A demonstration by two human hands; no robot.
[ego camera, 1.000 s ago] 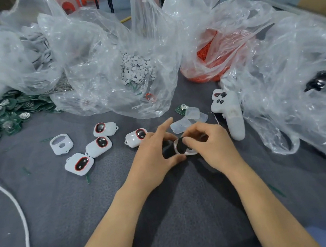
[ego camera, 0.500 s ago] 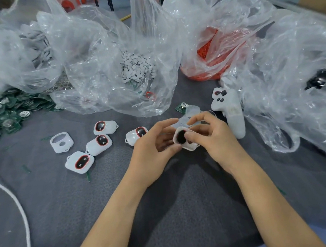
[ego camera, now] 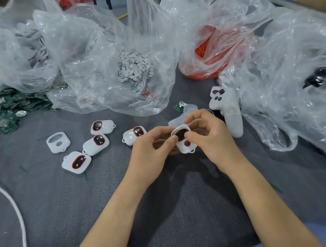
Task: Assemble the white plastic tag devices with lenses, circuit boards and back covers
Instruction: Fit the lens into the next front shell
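White plastic shell (ego camera: 185, 148) is pinched between left hand (ego camera: 150, 146) and right hand (ego camera: 212, 137), just above the grey cloth (ego camera: 64, 200), mid-table. Uneven thumb pressure could seat its dark lens (ego camera: 180, 134) crooked or pop it loose. Shell faces up toward the camera; long axis runs near-far, loop end nearer the person.
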